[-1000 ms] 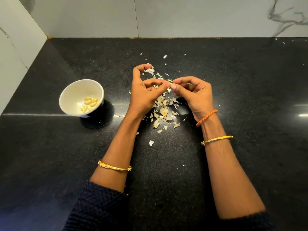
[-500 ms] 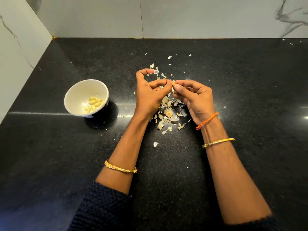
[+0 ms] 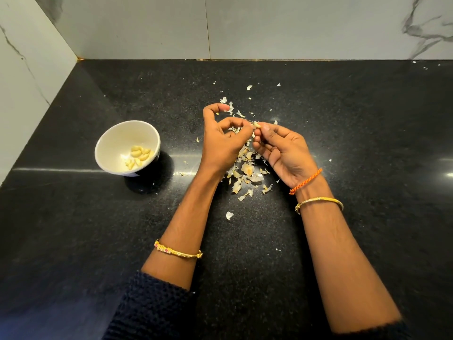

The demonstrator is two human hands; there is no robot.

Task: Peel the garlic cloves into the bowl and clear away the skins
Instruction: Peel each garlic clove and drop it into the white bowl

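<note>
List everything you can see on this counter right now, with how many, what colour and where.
bowl: one, white, counter's left side
peeled cloves: a handful, pale yellow, inside the bowl
garlic clove: one, pale, pinched between both hands
garlic skins: many, whitish tan, heaped under the hands, some scattered farther off
countertop: one, black speckled, under everything
wall tiles: white marbled, behind and left
bangles: two, gold, one per wrist
thread band: one, orange, right wrist
left hand: fingers pinching the clove
right hand: fingers pinching the clove
</note>
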